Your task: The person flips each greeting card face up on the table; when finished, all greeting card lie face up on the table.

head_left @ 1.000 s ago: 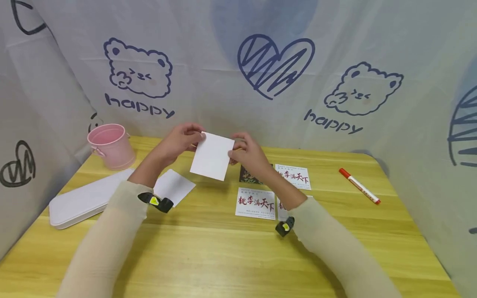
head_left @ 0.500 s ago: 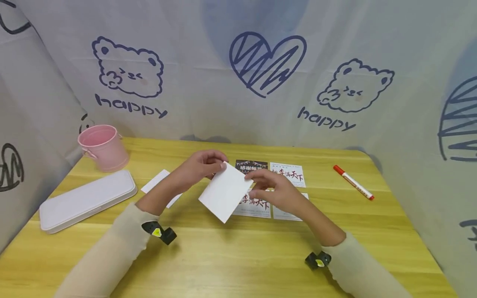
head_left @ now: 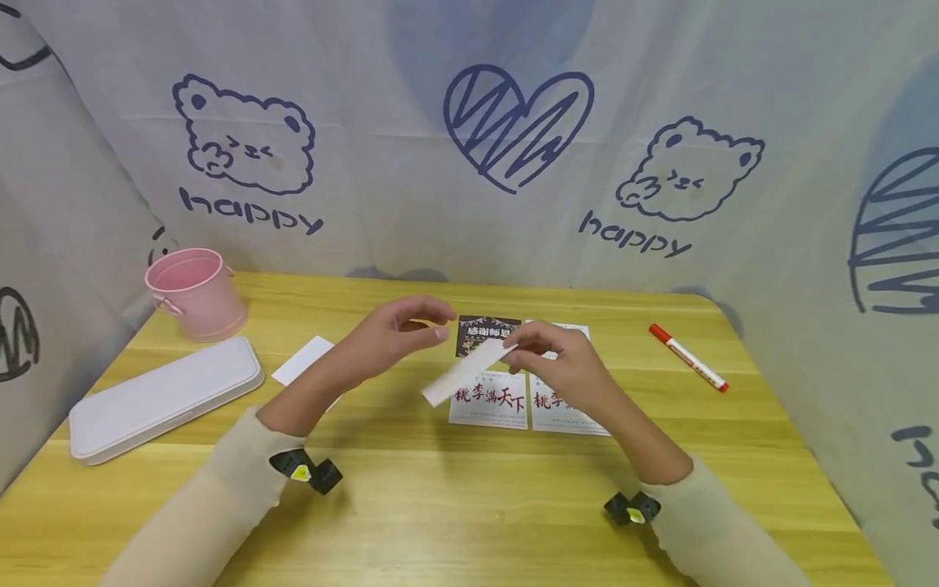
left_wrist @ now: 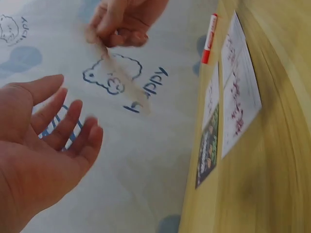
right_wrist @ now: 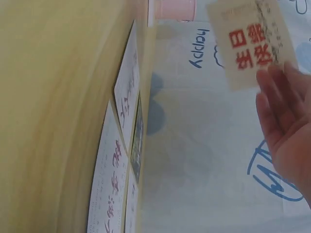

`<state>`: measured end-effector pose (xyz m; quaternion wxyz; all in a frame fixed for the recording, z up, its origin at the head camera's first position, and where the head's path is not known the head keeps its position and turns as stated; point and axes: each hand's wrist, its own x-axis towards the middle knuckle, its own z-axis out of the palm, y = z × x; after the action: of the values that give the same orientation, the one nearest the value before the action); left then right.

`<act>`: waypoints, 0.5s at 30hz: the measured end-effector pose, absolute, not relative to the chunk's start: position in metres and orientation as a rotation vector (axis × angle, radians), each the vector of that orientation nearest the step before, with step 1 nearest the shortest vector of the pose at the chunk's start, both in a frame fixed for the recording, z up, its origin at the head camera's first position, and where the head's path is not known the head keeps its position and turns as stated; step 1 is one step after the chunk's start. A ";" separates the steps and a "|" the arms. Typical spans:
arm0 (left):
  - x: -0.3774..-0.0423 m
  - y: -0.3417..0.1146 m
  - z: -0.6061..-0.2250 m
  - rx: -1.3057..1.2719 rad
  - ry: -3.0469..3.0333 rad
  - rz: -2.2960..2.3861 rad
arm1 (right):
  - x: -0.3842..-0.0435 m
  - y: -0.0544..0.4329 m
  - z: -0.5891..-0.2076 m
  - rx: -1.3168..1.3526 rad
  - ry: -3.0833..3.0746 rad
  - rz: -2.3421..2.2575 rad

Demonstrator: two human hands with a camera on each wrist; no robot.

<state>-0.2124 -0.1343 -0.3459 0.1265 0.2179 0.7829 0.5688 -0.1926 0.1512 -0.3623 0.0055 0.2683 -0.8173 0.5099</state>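
My right hand [head_left: 568, 367] pinches a small card [head_left: 464, 375] by its edge above the table, with the card tilted nearly edge-on in the head view. Red characters show on the card's face [right_wrist: 250, 41] in the right wrist view. My left hand [head_left: 389, 338] is apart from the card, its fingers loosely bent and holding nothing, as the left wrist view also shows. Below the hands lie a dark printed card [head_left: 475, 331] and white cards with red writing, one at front left [head_left: 487, 403] and one at front right [head_left: 550, 412]. A third white card behind is partly hidden by my right hand.
A white card [head_left: 304, 359] lies partly under my left forearm. To the left are a long white case [head_left: 165, 399] and a pink bucket [head_left: 198, 297]. A red-capped marker [head_left: 689, 359] lies at the right. A printed cloth hangs behind the table.
Both hands first held the card, blank side showing, and brought it down nearer the table. The left hand has let go; the right hand keeps the card and has turned it nearly edge-on.
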 end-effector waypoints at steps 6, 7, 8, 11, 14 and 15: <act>-0.205 -0.132 -0.337 0.643 2.236 1.716 | -0.197 0.157 -0.363 0.648 -2.556 1.658; -0.205 -0.132 -0.336 0.638 2.234 1.733 | -0.198 0.157 -0.362 0.632 -2.549 1.667; -0.205 -0.133 -0.336 0.633 2.237 1.748 | -0.199 0.158 -0.362 0.622 -2.541 1.678; -0.207 -0.134 -0.337 0.631 2.219 1.797 | -0.200 0.159 -0.360 0.596 -2.515 1.727; -0.210 -0.134 -0.341 0.645 2.201 1.820 | -0.202 0.160 -0.360 0.569 -2.498 1.792; -0.211 -0.133 -0.342 0.646 2.199 1.823 | -0.202 0.160 -0.360 0.563 -2.494 1.813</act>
<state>-0.2113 -0.1334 -0.3420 0.1065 0.2193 0.7466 0.6190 -0.2018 0.1600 -0.3595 0.0035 0.1797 -0.7956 0.5785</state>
